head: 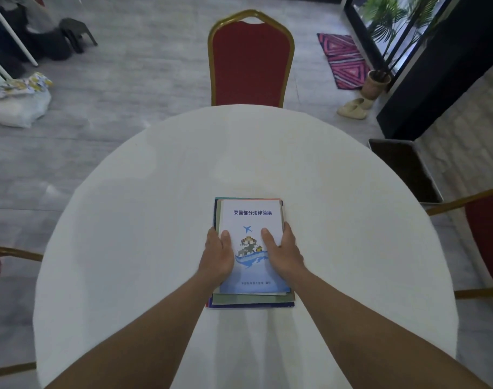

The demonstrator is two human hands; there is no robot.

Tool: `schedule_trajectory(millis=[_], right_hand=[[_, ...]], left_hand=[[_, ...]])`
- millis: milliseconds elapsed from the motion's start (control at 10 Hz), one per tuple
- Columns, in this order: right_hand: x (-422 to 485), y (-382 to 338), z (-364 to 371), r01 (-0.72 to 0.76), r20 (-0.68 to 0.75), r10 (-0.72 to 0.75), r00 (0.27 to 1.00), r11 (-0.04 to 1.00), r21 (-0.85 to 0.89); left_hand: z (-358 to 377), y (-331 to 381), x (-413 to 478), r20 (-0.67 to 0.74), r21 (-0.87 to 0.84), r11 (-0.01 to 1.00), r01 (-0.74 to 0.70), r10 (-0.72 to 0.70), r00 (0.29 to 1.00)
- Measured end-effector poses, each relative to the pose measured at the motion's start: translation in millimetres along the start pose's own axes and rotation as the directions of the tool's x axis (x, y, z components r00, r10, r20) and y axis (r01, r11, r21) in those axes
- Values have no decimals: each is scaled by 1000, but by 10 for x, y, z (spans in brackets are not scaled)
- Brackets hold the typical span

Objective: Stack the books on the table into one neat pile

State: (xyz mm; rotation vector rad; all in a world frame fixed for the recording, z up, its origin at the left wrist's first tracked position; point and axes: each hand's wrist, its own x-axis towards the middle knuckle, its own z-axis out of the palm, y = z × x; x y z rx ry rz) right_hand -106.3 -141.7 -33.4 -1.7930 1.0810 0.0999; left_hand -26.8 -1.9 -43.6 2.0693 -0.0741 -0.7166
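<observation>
One pile of books (pixel 252 300) lies near the middle of the round white table (pixel 155 220). Its top book (pixel 250 217) is white and light blue, with a blue title, a small aeroplane and a picture of animals. Edges of a green book and a dark blue book show beneath it. My left hand (pixel 215 255) clasps the pile's left side with the thumb lying on the cover. My right hand (pixel 281 251) clasps the right side the same way. The fingers of both hands are hidden behind the pile's edges.
A red chair with a gold frame (pixel 250 60) stands at the far side of the table. Two more red chairs (pixel 486 237) sit at the right and left edges. On the floor are a dark planter box (pixel 405 169), a potted plant, slippers and a pink rug.
</observation>
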Motion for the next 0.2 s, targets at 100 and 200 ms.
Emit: schedule_trajectory(millis=[100,200], right_hand=[[-33,-43,-80,2,20,-2,1000,1000,23],[-138,-227,-216,87,9,-88,996,995,49]], left_hand=[[-76,81,10,25,99,995,22,-25,999],[-219,266,5,12,221,975,-3,0,1000]])
